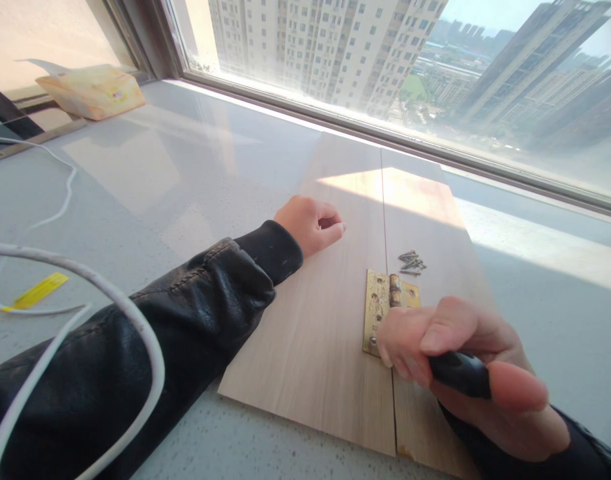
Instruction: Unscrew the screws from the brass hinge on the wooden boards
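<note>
Two light wooden boards (330,313) lie side by side on a grey counter, their seam running toward the window. A brass hinge (380,303) sits flat across that seam. A small pile of several screws (412,263) rests just beyond it on the right board. My right hand (465,363) is closed round a black tool handle (460,373) and covers the hinge's near end; the tool's tip is hidden. My left hand (310,225), in a black leather sleeve, rests on the left board with its fingers curled into a loose fist.
A white cable (110,300) loops across the left of the counter (175,180), with a yellow tag (38,291) on it. A yellow packet (92,90) lies at the far left corner. The window frame (385,137) runs along the back edge.
</note>
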### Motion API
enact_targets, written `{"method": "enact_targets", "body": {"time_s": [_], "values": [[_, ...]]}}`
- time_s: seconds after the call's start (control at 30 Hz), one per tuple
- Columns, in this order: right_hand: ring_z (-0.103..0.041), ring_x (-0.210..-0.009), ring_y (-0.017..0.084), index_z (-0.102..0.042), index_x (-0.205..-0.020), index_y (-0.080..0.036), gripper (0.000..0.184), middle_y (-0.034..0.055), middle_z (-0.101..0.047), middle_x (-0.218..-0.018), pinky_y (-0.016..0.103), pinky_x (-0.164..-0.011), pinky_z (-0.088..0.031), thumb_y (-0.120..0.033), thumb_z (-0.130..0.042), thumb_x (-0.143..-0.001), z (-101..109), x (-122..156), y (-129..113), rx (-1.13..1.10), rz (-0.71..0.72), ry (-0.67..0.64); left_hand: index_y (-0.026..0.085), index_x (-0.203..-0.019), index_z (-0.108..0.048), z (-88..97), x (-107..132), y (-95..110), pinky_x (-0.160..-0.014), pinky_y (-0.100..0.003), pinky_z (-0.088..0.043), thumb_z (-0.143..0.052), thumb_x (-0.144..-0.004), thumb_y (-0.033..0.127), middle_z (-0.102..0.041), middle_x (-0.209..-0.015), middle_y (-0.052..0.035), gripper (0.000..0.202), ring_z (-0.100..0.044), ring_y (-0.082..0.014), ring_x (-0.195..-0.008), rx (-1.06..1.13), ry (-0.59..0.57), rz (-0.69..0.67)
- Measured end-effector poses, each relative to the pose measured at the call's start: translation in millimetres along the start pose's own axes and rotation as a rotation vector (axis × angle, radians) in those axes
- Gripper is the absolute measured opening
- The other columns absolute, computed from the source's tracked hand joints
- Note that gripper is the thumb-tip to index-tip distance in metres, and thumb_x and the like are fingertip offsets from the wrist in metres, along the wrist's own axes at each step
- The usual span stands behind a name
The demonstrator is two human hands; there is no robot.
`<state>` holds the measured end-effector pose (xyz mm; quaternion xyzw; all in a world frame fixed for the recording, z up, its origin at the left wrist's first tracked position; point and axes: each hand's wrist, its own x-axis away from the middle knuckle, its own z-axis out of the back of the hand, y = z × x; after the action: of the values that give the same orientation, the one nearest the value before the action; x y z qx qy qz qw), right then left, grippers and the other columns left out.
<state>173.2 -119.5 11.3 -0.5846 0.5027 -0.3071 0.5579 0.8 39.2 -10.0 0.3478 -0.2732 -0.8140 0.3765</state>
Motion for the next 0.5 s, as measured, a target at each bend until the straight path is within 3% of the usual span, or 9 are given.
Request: {"method": "enact_targets", "body": {"time_s": [0.13,0.3,0.5], "values": [[-0.045,-0.062,0.016,-0.062,-0.089,-0.027,0.035,0.0003,-0.051,-0.068,0.033,-0.059,-0.038,-0.060,-0.054,-0.081,-4.5,1.5,4.2,0.018,-0.005,0.009,0.012,-0.067,-0.071,0.1,-0.2,-0.3,-0.050,-0.023,-0.033,-0.058,-0.075,0.024,-0.058,-0.053,-0.0005,0.020,-0.044,-0.0081,-0.051,-0.005,0.005,-0.003],[-0.047,-0.065,0.015,-0.064,-0.087,-0.029,0.036,0.0003,-0.052,-0.078,0.031,-0.058,-0.036,-0.057,-0.072,-0.067,0.8,-1.5,10.3,0.039,0.101,0.001,0.012,-0.068,-0.071,0.0,-0.4,-0.4,-0.051,-0.023,-0.034,-0.059,-0.075,0.025,-0.059,-0.054,-0.0003,0.020,-0.045,-0.0084,-0.051,-0.007,0.005,0.002],[-0.052,-0.069,0.016,-0.065,-0.090,-0.026,0.028,0.0012,-0.056,-0.077,0.034,-0.061,-0.042,-0.044,-0.074,-0.072,0.5,-2.2,9.0,0.134,0.230,0.183,0.011,-0.069,-0.071,-0.2,-0.5,0.0,-0.052,-0.023,-0.034,-0.059,-0.076,0.025,-0.058,-0.054,-0.0002,0.019,-0.046,-0.0084,-0.052,-0.010,-0.001,-0.003]]}}
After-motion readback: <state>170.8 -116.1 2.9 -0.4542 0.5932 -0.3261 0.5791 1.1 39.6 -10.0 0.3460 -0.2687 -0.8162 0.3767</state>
